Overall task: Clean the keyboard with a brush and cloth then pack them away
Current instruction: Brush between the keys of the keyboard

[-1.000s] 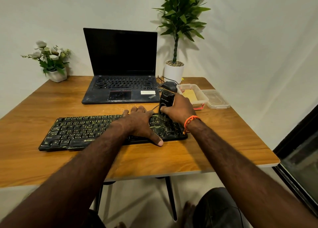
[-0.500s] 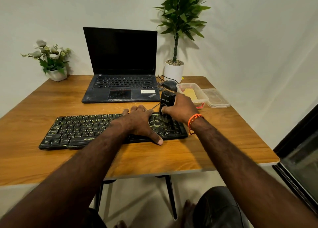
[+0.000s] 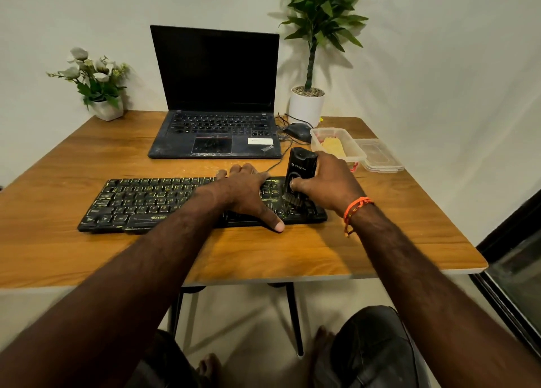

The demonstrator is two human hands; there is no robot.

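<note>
Keyboard (image 3: pixel 152 203) lies across the table (image 3: pixel 351 250); the left hand (image 3: pixel 243 194) presses flat on its right half, while the right hand (image 3: pixel 330 182) grips the upright brush (image 3: pixel 298 170), bristles touching the rightmost keys.

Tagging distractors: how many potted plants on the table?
2: a flower pot at the table's far left corner, and a tall plant pot at the far edge, right of the laptop.
</note>
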